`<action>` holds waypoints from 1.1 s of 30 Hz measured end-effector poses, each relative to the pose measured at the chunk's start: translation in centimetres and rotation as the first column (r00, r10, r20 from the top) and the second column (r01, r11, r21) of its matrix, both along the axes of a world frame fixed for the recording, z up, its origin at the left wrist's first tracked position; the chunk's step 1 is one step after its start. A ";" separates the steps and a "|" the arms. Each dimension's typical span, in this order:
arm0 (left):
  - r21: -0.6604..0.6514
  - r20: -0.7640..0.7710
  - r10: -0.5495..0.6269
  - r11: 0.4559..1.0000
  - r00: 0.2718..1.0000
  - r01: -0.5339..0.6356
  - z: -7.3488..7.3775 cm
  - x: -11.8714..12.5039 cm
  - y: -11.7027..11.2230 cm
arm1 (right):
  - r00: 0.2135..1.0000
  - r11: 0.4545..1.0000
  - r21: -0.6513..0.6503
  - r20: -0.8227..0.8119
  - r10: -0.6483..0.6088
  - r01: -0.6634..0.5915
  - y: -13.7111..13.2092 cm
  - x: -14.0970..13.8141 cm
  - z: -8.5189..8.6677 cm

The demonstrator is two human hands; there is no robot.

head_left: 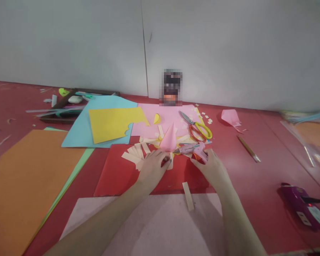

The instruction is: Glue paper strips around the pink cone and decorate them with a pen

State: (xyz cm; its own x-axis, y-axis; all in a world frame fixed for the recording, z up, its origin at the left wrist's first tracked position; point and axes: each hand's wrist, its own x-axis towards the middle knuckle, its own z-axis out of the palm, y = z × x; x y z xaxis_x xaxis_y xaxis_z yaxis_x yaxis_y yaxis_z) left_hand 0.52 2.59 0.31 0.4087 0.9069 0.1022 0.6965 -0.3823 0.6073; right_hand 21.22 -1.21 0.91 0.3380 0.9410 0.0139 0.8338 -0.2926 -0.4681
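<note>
My left hand [156,164] is closed, its fingertips pinching a pale paper strip [171,163] just below a pink paper cone [169,138]. My right hand [212,165] has its thumb and fingers around the handle of a pink hot glue gun [193,147], whose nozzle points left towards the cone. Beside my left hand, several pale strips [133,156] lie fanned out. Yellow pieces and more strips show around the cone's base. Beneath both hands lies a red sheet or board [114,177].
Scissors [196,126] rest on pink paper behind the glue gun. Blue [77,131], yellow [109,124] and orange [37,170] sheets lie left. A pencil-like stick [248,148], folded pink paper [230,117] and a purple power strip [304,206] with a cord are right. A wall closes the back.
</note>
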 end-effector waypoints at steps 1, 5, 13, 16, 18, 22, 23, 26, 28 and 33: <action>-0.003 -0.002 -0.003 1.000 1.000 0.003 0.0 0.0 0.0 | 1.000 1.000 0.000 -0.005 0.005 -0.005 0.0 0.0 0.0; 0.003 -0.018 0.001 1.000 1.000 -0.001 -0.1 -0.1 0.0 | 0.998 1.000 -0.008 -0.062 -0.008 0.008 0.0 0.0 0.1; -0.001 -0.020 0.002 1.000 1.000 -0.002 0.0 0.0 0.0 | 0.999 0.995 0.096 -0.029 -0.026 0.028 -0.1 -0.3 0.4; -0.019 -0.006 0.007 1.000 1.000 -0.007 0.1 0.0 0.0 | 0.999 0.988 0.144 0.013 -0.053 0.050 -0.3 -0.8 1.0; -0.030 0.000 0.015 0.999 1.000 -0.015 0.1 0.0 0.0 | 0.997 0.983 0.177 0.050 -0.064 0.054 -0.5 -1.2 1.4; -0.044 0.003 0.013 0.999 1.000 -0.013 0.3 0.0 -0.1 | 0.991 0.974 0.223 0.112 -0.066 0.039 -0.9 -1.7 1.6; -0.044 0.002 0.009 0.999 1.000 -0.009 0.4 0.0 -0.1 | 0.990 0.973 0.228 0.120 -0.071 0.042 -0.9 -1.8 1.6; -0.032 0.014 -0.011 0.999 1.000 0.011 0.4 0.0 0.0 | 0.988 0.968 0.248 0.136 -0.079 0.044 -1.0 -1.9 1.5; -0.011 0.035 -0.028 1.000 0.999 0.028 0.4 0.0 -0.1 | 0.987 0.964 0.263 0.141 -0.076 0.037 -0.9 -1.9 1.4; 0.186 -0.028 -0.130 0.973 0.991 0.133 0.0 -0.3 -0.7 | 0.992 0.968 0.246 0.104 -0.078 0.050 -0.8 -1.8 1.4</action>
